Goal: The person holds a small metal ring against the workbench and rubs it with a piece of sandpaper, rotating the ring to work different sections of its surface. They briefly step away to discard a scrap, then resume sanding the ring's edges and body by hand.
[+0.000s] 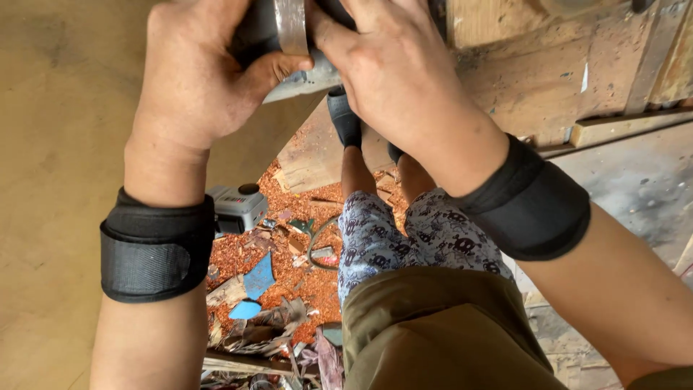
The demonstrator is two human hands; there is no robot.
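While both wrists wear black bands, the left hand [195, 79] and right hand [386, 72] clasp a grey metal tool [292, 29] between them

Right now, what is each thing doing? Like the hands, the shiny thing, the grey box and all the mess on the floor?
Left hand: closed around the grey metal piece, thumb pressed on it.
Right hand: gripping the same piece from the other side.
Grey metal piece: held up, mostly hidden by fingers.
Grey box-shaped tool: resting on the floor, untouched.
Sawdust: scattered, reddish.
Blue scraps: lying loose in the sawdust.

Black wristbands [155, 253], skull-patterned shorts [411, 238]
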